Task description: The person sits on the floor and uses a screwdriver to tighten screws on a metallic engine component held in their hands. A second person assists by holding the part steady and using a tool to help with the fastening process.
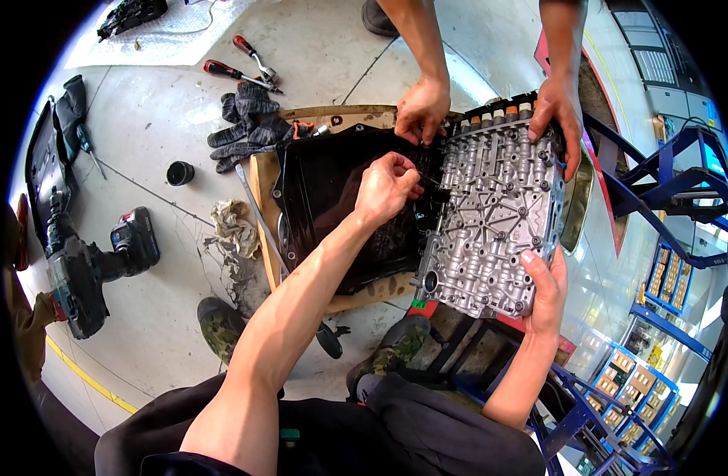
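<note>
A silver metal valve body (499, 210), full of channels and bolts, is tilted up beside a black oil pan (332, 214). My right hand (546, 289) grips the valve body's near right edge, thumb on top. Over the pan, next to the valve body's left edge, my left hand (388, 186) is closed in a pinch. Whatever it pinches is too small to make out. Across from me, a co-worker's hand (426, 109) pinches near the valve body's far left corner. The co-worker's other hand (558, 119) holds its far right corner, beside a row of orange and white solenoids (491, 119).
Cardboard (344, 117) lies under the pan. Grey gloves (245, 123), ratchets (257, 63), a small black cup (180, 173), a crumpled rag (233, 218) and a cordless impact wrench (94, 270) lie on the floor to the left. A blue metal frame (673, 190) stands right.
</note>
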Tool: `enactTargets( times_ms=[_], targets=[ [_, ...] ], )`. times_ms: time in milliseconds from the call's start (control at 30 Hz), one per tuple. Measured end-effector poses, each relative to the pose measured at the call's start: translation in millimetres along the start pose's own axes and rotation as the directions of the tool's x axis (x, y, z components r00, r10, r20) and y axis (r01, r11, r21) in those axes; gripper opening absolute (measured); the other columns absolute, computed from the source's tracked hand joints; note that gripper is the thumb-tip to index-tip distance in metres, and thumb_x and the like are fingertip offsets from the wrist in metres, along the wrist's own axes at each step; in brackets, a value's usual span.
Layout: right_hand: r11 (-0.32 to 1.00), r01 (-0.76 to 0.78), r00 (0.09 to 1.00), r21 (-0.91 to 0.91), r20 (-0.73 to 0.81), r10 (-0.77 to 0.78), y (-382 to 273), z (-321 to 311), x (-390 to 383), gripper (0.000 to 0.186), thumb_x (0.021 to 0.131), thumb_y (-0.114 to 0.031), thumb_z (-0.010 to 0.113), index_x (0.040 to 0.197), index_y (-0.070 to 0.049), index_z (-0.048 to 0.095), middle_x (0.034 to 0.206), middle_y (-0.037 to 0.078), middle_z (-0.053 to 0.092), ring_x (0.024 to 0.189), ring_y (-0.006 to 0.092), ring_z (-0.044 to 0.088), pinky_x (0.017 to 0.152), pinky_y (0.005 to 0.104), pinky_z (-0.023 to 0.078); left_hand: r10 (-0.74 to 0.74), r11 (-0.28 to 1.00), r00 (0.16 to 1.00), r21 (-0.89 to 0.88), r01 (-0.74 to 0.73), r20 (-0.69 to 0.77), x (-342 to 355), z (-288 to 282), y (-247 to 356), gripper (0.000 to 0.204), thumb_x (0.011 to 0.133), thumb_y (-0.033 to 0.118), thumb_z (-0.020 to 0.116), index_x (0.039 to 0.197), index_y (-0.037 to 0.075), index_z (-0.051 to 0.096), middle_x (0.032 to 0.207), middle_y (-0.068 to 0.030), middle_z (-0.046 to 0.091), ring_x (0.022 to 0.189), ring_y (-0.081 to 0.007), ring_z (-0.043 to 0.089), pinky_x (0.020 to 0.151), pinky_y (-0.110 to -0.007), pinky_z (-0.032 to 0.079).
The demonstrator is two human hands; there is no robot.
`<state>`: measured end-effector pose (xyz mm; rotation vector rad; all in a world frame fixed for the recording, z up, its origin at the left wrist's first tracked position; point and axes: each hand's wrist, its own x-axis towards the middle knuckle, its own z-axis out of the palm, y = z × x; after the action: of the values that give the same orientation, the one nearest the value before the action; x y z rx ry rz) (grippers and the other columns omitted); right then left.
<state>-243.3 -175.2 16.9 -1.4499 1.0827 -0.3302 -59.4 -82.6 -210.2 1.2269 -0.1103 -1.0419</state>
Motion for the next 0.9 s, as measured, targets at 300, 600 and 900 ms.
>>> enactTargets(
  times_ms=[300, 600, 900],
  targets=[
    [1.0, 0.011, 1.0, -0.011, -0.006, -0.011, 3.3, -4.5, 1.9, 0.057, 0.092, -0.019, 0.071, 0.141, 0.003, 0.055, 0.123, 0.01, 0.069, 0.103, 0.015, 0.069, 0.095, 0.031, 0.055, 0.006, 1.0, 1.0, 0.008, -0.006, -0.015, 2.9, -0.5, 5.9, 0.021, 0.096, 0.009, 0.064, 0.107, -0.009, 0.063, 0.086, -0.0134, 0.075, 0.076, -0.0189, 0.076, 0.067, -0.032, 0.062],
    [1.0, 0.016, 1.0, -0.005, 0.003, -0.016, 1.8, -2.5, 1.5, 0.057, 0.092, -0.018, 0.07, 0.143, 0.003, 0.054, 0.126, 0.01, 0.068, 0.107, 0.0148, 0.067, 0.097, 0.0314, 0.053, 0.058, 0.994, 0.998, -0.091, -0.061, -0.032, 12.5, 19.4, 20.1, 0.022, 0.097, 0.01, 0.063, 0.108, -0.009, 0.063, 0.089, -0.0135, 0.074, 0.077, -0.0187, 0.076, 0.068, -0.032, 0.063],
    [1.0, 0.0, 1.0, 0.008, 0.005, 0.0, 1.9, -4.7, 2.6, 0.06, 0.089, -0.018, 0.073, 0.142, 0.002, 0.055, 0.126, 0.009, 0.068, 0.109, 0.0153, 0.065, 0.099, 0.0316, 0.052, 0.076, 0.995, 0.997, -0.065, -0.076, -0.012, 20.4, 28.7, 32.3, 0.019, 0.102, 0.008, 0.06, 0.113, -0.008, 0.059, 0.095, -0.0127, 0.071, 0.081, -0.0197, 0.075, 0.073, -0.033, 0.064]
  ],
)
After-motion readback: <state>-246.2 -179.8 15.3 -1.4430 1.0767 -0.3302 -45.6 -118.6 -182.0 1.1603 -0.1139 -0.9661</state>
